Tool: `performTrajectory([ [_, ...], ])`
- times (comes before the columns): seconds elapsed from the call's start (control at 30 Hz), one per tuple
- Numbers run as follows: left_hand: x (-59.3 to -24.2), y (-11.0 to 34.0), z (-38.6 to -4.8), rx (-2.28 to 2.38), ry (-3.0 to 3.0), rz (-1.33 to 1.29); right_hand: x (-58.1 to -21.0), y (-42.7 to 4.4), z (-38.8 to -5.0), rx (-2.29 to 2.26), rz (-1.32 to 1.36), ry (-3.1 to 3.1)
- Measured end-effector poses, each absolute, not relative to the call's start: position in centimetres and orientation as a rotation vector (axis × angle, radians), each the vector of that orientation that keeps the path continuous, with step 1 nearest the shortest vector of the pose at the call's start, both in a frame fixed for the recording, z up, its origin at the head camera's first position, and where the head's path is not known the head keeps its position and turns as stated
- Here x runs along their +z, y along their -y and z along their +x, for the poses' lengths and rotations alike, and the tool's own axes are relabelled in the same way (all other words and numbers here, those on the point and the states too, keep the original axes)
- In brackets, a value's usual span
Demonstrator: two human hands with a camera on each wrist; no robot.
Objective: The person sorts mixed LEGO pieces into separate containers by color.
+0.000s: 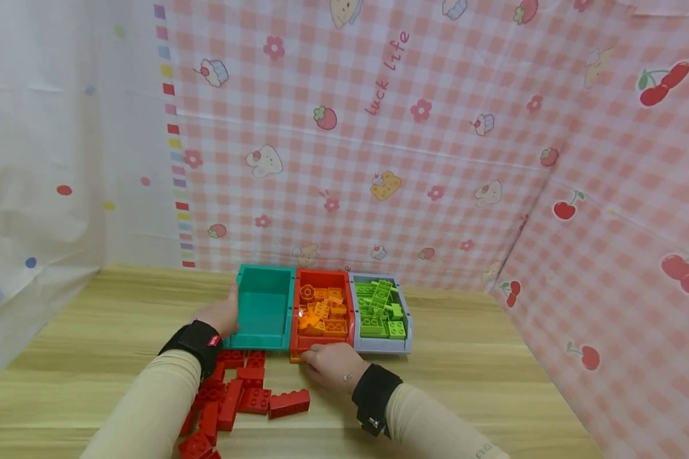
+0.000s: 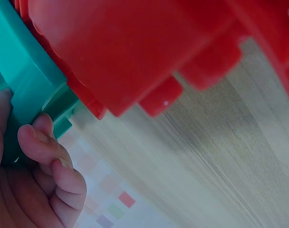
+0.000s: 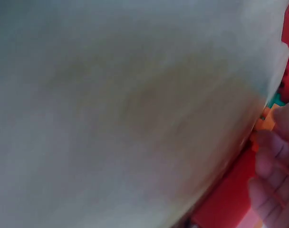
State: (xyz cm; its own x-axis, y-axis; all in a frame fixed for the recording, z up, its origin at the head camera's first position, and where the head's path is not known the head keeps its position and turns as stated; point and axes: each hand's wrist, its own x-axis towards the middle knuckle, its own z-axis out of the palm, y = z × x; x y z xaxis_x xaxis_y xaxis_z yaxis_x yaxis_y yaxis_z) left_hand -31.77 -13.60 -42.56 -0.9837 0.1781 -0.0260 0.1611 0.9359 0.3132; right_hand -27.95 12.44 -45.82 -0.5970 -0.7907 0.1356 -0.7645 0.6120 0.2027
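My left hand [image 1: 221, 315] grips the left wall of the teal bin [image 1: 235, 338]; in the left wrist view its thumb and curled fingers [image 2: 63, 156] are around the teal edge. No bricks show inside that bin. In front of the red bin [image 1: 321, 343], which holds orange bricks [image 1: 325, 311], my right hand [image 1: 334, 366] pinches an orange brick [image 1: 295, 358] at its fingertips. That orange brick [image 3: 267, 122] is partly covered by the thumb in the right wrist view. A pile of red bricks [image 1: 229, 401] lies below the teal bin, close to my left wrist.
A pale grey-blue bin [image 1: 406, 344] of lime green bricks [image 1: 380, 307] adjoins the red bin on the right. The bins stand in a row on a wood-grain table [image 1: 482, 376]. Behind them hangs a pink checked cloth [image 1: 333, 159]. Something pale and blurred fills most of the right wrist view.
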Motion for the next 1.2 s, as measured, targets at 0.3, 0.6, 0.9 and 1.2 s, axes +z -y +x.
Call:
performTrajectory([
  [0.3,-42.4,13.7,-31.6,0.469,-3.054,0.291,-45.2,-12.7,-28.0,0.028,1.333,2.705],
  [0.6,-42.8,13.9,-31.9,0.484,-3.056,0.288,-41.8,-14.1,-31.4,0.274,0.833,2.557],
  [0.9,-42.7,13.6,-31.6,0.481,-3.057,0.282,-42.1,-14.1,-35.2,0.120,0.471,2.564],
  [1.2,-42.2,13.7,-31.2,0.484,-3.061,0.252,-42.9,-13.6,-36.6,0.016,0.373,2.585],
])
